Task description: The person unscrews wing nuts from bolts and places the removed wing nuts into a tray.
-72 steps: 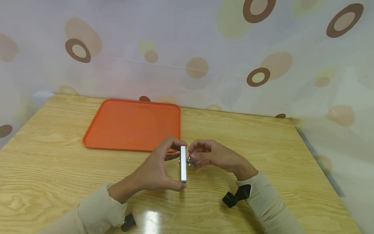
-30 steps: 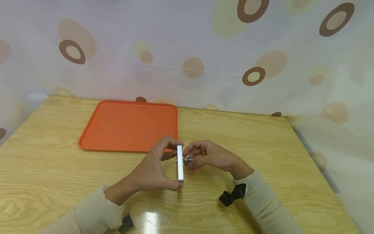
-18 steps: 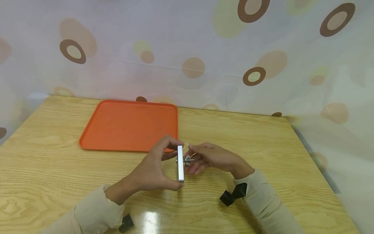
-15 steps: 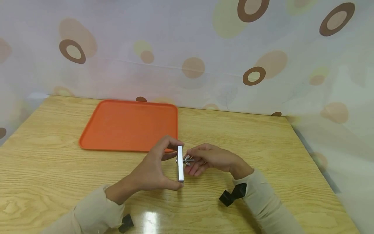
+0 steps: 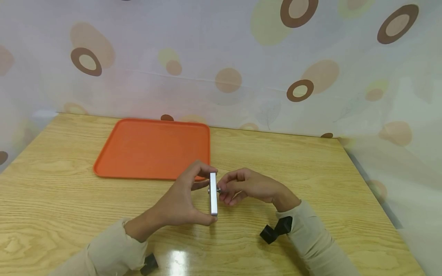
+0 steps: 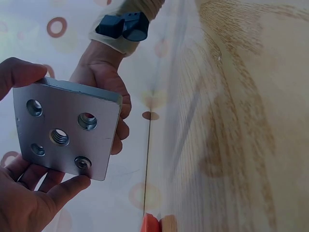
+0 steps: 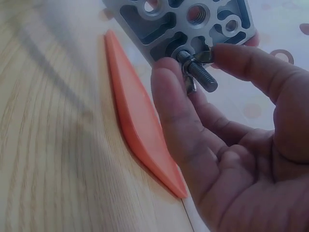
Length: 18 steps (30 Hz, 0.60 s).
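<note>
My left hand [image 5: 179,199] holds a square metal plate [image 5: 213,193] on edge above the table, thumb and fingers on opposite edges. Several round holes pierce the plate, and a bolt head [image 6: 82,163] sits in a corner one. On the other side the threaded bolt [image 7: 205,79] sticks out, with a wing nut [image 7: 204,56] on it near the plate. My right hand [image 5: 253,186] pinches the wing nut between thumb and finger, its other fingers loosely bent below. In the head view those fingers mostly cover the nut.
An orange tray [image 5: 155,149] lies on the wooden table [image 5: 293,165] behind my left hand. A patterned cloth [image 5: 193,61] hangs along the back and sides. Black wrist devices [image 5: 276,230] hang by both sleeves.
My right thumb and finger have opened off the wing nut, shifted, and closed on it again. The left hand keeps the plate almost still.
</note>
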{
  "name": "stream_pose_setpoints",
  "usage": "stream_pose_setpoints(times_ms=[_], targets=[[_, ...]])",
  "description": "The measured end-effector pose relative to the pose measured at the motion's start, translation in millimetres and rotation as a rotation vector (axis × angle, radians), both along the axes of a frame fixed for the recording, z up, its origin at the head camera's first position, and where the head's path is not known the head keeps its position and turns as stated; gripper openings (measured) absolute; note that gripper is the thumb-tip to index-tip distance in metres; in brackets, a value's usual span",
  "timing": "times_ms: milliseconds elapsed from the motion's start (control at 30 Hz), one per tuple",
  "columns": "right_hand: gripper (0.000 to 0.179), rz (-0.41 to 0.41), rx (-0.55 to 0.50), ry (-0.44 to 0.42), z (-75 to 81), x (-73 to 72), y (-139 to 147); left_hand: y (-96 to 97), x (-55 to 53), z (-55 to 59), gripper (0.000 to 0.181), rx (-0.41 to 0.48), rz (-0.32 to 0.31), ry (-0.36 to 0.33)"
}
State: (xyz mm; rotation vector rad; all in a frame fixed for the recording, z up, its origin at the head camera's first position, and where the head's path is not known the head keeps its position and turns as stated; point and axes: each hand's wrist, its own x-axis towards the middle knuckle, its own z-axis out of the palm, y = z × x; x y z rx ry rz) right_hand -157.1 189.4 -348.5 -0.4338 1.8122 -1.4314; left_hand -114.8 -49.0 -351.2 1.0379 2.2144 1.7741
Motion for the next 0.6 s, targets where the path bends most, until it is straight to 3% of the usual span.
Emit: stream_pose_setpoints(times_ms=[133,400,600], targets=[[0.026,0.022,-0.041,0.023,-2.8,-1.1,1.5,-0.1,0.3,-0.4,0.080,0.002,0.001,-0.003],[0.034,0.047,-0.042,0.029,-2.8,-1.7,3.2,0.2,-0.8,-1.2,0.079,0.004,0.003,0.000],[0.041,-0.023,-0.012,-0.051,-5.5,-3.5,4.1,0.3,0.0,0.4,0.080,-0.005,0.009,0.000]])
